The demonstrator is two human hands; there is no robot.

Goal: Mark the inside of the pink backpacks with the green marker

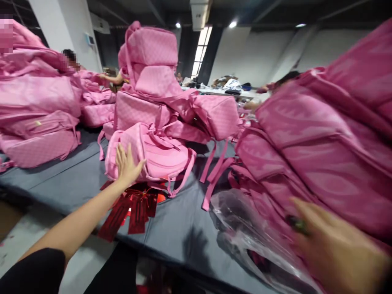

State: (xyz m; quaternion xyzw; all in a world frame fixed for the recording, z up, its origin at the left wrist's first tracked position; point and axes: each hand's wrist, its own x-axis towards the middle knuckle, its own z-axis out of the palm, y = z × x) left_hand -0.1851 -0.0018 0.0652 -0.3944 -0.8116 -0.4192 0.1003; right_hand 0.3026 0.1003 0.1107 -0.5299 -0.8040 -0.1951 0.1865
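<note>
the person's left hand (127, 165) lies with fingers spread against the end panel of a pale pink backpack (165, 159), pressing on it flat and gripping nothing. that backpack rests on its side on the gray-covered table (171, 234), in front of a heap of pink bags (156, 47) stacked up behind it. a bunch of dark red tags (137, 214) lies just below the left hand, at the near edge of the backpack. the right hand (332, 241), blurred, is at the lower right, in front of a tall pile of deeper pink bags (318, 139); a small dark object (296, 224) shows by its fingers, but one cannot tell whether they are closed on it, nor whether the hand touches the pile. a clear plastic bag (241, 222) lies on the table between the backpack and the right hand. farther left is another pile of pink bags (36, 96), and beyond it a co-worker's arm (114, 78) reaches toward the middle heap.
</note>
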